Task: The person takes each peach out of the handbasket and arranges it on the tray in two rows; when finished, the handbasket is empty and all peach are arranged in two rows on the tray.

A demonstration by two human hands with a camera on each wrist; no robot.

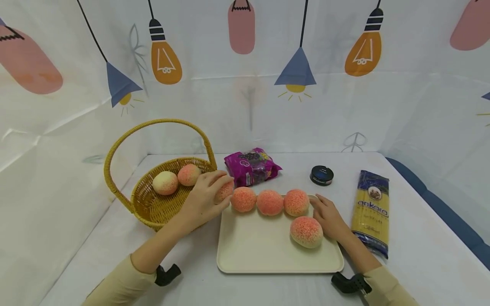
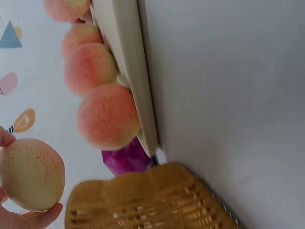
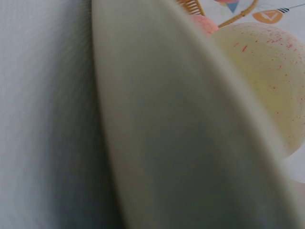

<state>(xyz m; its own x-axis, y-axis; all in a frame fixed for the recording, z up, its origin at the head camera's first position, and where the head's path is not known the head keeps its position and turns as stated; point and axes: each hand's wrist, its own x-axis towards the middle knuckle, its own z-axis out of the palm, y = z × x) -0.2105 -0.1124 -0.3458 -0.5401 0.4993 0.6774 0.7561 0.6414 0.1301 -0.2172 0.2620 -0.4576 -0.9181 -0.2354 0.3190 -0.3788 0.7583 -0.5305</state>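
Observation:
My left hand (image 1: pixel 203 196) pinches a peach (image 1: pixel 225 192) between thumb and fingers, above the gap between the basket's right rim and the tray's back left corner. In the left wrist view, that held peach (image 2: pixel 32 174) shows its pale, red-speckled side. Three peaches stand in a row along the back of the cream tray (image 1: pixel 260 255), and a larger peach (image 1: pixel 306 232) lies in front of the row's right end. At the tray's right edge, my right hand (image 1: pixel 330 216) has its fingertips against the rightmost peach of the row (image 1: pixel 296 202).
A wicker basket (image 1: pixel 143 204) with a tall handle stands left of the tray, two peaches (image 1: pixel 165 183) inside it. Behind the tray lie a purple packet (image 1: pixel 250 168) and a round black tin (image 1: pixel 321 175). A yellow and blue pasta pack (image 1: pixel 371 212) lies at the right.

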